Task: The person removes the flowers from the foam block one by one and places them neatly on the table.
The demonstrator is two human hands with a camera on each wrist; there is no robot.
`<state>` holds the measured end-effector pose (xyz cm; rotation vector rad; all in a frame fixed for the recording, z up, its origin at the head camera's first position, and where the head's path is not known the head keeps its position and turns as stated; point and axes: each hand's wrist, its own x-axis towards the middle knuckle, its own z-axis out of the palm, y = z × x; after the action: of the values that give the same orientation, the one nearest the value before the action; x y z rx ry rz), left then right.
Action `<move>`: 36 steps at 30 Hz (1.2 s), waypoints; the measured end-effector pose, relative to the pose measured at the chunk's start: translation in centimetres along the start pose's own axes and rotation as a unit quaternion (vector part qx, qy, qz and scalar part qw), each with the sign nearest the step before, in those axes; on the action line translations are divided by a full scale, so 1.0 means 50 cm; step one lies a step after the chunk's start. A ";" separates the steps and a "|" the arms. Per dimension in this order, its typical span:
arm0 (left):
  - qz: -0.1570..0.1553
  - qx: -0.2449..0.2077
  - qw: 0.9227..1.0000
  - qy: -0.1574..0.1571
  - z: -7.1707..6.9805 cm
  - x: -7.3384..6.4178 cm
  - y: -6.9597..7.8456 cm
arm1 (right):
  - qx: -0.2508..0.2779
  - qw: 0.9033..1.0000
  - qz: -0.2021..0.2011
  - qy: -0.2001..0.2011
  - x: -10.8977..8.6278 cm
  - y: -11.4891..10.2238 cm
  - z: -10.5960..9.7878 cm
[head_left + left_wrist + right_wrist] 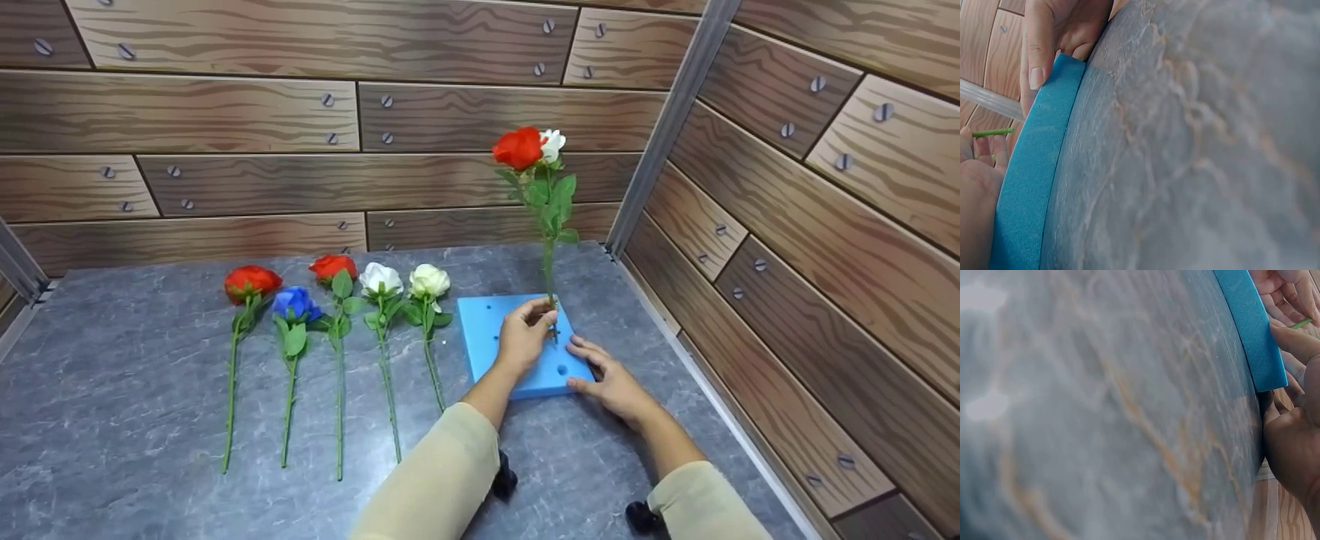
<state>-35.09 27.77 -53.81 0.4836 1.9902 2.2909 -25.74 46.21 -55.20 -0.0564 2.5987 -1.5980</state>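
Note:
My left hand (525, 337) pinches the green stem of a rose (517, 148) above a blue foam block (487, 367) with several holes. In the left wrist view the stem's cut end (994, 133) pokes out from the fingers. A white flower (553, 145) shows behind the red bloom; I cannot tell whether its stem is held or stands in the block. My right hand (615, 386) grips the block's near right corner, thumb on the near side and fingers along the right edge. In the right wrist view, that thumb (1297, 343) lies against the block's side.
Left of the block several roses lie in a row, stems toward me: a red rose (252, 282), a blue rose (295, 304), another red rose (333, 268), a white rose (381, 279) and a cream rose (429, 280). Wood-patterned walls (247, 112) enclose the grey table (150, 390).

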 end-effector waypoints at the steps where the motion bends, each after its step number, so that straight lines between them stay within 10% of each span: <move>1: 0.002 0.005 1.000 -0.003 -0.002 0.000 0.001 | 0.000 1.000 -0.003 0.000 0.000 -0.002 0.001; 11: 0.036 0.112 0.993 0.005 -0.005 -0.023 0.008 | 0.009 1.000 0.002 -0.009 0.003 -0.005 0.012; 22: 0.092 0.103 0.984 0.114 0.002 -0.034 0.007 | 0.002 1.000 0.000 -0.008 0.002 0.004 0.022; 36: 0.027 -0.001 0.999 0.047 -0.003 -0.088 0.116 | -0.005 1.000 -0.006 -0.013 -0.001 -0.006 -0.001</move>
<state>-30.07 25.60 -49.01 0.4430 2.0394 2.3902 -25.69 46.13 -54.93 -0.0928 2.5921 -1.5780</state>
